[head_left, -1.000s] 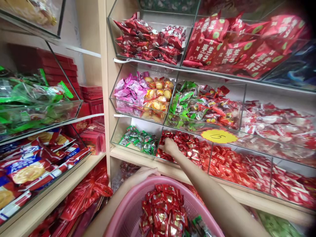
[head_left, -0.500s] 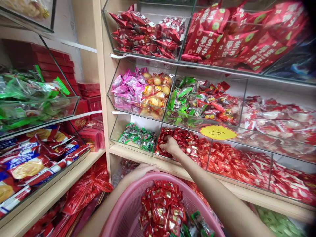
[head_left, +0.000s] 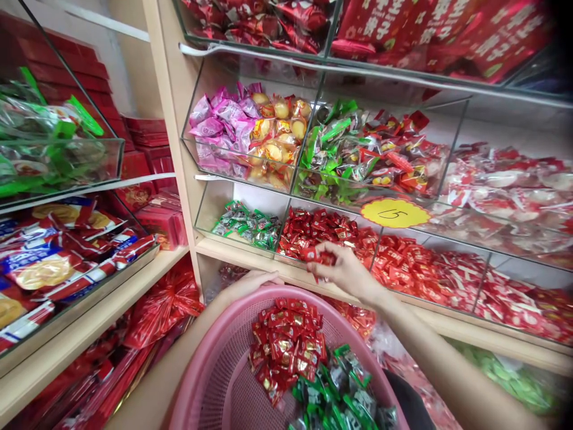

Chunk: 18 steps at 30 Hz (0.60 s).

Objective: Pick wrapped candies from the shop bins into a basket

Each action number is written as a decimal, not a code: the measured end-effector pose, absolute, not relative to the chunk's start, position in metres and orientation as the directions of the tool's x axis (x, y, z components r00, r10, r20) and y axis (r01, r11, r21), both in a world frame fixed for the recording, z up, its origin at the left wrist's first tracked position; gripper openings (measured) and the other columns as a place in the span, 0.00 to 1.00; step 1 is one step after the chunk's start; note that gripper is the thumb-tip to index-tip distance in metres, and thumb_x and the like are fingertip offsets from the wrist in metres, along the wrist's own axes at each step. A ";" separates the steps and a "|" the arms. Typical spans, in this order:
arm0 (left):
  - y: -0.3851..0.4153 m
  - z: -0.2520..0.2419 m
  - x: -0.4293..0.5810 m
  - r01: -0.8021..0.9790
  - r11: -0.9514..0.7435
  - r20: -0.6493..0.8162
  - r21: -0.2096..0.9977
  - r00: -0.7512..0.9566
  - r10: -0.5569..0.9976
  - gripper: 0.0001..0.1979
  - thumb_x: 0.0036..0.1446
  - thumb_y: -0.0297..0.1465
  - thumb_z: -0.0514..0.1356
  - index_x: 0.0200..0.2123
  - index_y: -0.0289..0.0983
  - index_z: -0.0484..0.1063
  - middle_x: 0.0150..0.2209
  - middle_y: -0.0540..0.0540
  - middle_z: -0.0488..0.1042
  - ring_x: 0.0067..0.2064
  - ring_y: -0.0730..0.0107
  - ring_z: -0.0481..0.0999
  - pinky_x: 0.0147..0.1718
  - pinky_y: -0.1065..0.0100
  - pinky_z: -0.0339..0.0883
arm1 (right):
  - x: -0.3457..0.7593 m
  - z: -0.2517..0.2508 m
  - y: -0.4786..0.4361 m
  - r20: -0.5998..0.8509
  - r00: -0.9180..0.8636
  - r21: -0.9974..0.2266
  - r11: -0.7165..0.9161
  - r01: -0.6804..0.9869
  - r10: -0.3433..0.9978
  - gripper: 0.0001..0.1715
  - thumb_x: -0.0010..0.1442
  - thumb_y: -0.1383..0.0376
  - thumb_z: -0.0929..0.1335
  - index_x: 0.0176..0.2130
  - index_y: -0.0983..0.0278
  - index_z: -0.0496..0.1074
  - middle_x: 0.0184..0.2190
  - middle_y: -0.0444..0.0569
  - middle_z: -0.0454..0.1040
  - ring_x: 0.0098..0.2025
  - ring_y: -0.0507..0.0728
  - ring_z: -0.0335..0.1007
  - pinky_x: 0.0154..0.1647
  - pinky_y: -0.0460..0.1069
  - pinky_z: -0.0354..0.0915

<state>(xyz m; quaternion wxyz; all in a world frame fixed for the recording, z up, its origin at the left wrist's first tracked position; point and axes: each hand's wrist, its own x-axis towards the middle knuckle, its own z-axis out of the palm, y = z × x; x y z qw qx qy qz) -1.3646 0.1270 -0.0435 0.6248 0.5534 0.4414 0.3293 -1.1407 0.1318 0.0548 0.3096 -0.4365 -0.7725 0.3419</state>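
My right hand (head_left: pixel 342 270) is closed on a few red-wrapped candies (head_left: pixel 320 257), in front of the lower bin between shelf and basket. Behind it lies the bin's heap of red-wrapped candies (head_left: pixel 313 227). At the far left rim of a pink plastic basket (head_left: pixel 201 358), my left hand (head_left: pixel 255 283) holds on, its fingertips partly hidden. Inside the basket rest a pile of red and gold wrapped candies (head_left: pixel 289 343) and, nearer me, a pile of green and dark wrapped candies (head_left: pixel 338 391).
Green-wrapped candies (head_left: pixel 248 226) fill the neighbouring bin on the left. A yellow price tag (head_left: pixel 395 213) marked 15 hangs on the clear bin front. The wooden shelf edge (head_left: pixel 233 254) runs just beyond the basket. Packaged biscuits (head_left: pixel 58 257) lie on the left-hand shelf.
My right hand has come out of the red candy bin toward the basket, with red candies in its fingers. The view has tipped downward, showing more of the basket. My left hand stays at the rim.
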 end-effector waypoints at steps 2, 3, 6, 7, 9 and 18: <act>0.128 -0.045 -1.365 0.077 0.139 -0.158 0.987 0.404 0.901 0.24 0.53 0.45 0.57 0.42 0.30 0.75 0.43 0.39 0.76 0.44 0.60 0.74 0.48 0.64 0.62 | -1.136 0.044 0.112 0.190 -0.510 -0.670 0.491 0.557 0.839 0.07 0.53 0.61 0.65 0.33 0.62 0.66 0.28 0.44 0.69 0.27 0.52 0.64 0.29 0.47 0.62; 0.129 -0.047 -1.365 0.072 0.124 -0.143 0.990 0.409 0.901 0.24 0.53 0.45 0.57 0.41 0.30 0.76 0.43 0.39 0.76 0.45 0.60 0.73 0.49 0.65 0.61 | -1.134 0.038 0.104 0.194 -0.542 -0.583 0.540 0.607 0.818 0.05 0.54 0.63 0.65 0.34 0.62 0.66 0.30 0.44 0.69 0.29 0.53 0.65 0.31 0.47 0.62; 0.131 -0.050 -1.365 0.049 0.117 -0.126 0.992 0.419 0.899 0.23 0.54 0.44 0.56 0.40 0.30 0.76 0.44 0.40 0.75 0.47 0.60 0.73 0.50 0.65 0.60 | -1.130 0.020 0.085 0.163 -0.596 -0.375 0.608 0.700 0.786 0.07 0.56 0.67 0.63 0.38 0.61 0.66 0.36 0.47 0.68 0.36 0.55 0.67 0.36 0.49 0.62; 0.130 -0.051 -1.366 0.044 0.120 -0.127 0.992 0.425 0.896 0.23 0.54 0.44 0.56 0.40 0.30 0.76 0.43 0.40 0.75 0.46 0.60 0.73 0.49 0.65 0.61 | -1.129 0.015 0.081 0.143 -0.605 -0.339 0.613 0.714 0.783 0.09 0.56 0.68 0.63 0.40 0.61 0.66 0.38 0.48 0.68 0.38 0.56 0.67 0.37 0.49 0.62; 0.129 -0.050 -1.366 0.035 0.122 -0.125 0.992 0.443 0.888 0.23 0.54 0.44 0.56 0.41 0.30 0.76 0.43 0.40 0.76 0.45 0.61 0.73 0.48 0.65 0.61 | -1.126 0.008 0.072 0.109 -0.614 -0.294 0.616 0.731 0.781 0.12 0.57 0.70 0.62 0.42 0.60 0.65 0.40 0.49 0.67 0.40 0.56 0.67 0.38 0.49 0.62; 0.123 -0.053 -1.368 -0.045 0.225 -0.184 0.973 0.432 0.883 0.26 0.52 0.45 0.58 0.44 0.29 0.74 0.39 0.40 0.77 0.39 0.63 0.74 0.44 0.64 0.63 | -1.117 -0.004 0.044 0.095 -0.608 -0.215 0.613 0.761 0.788 0.11 0.58 0.71 0.60 0.40 0.60 0.66 0.39 0.49 0.66 0.40 0.56 0.67 0.39 0.49 0.63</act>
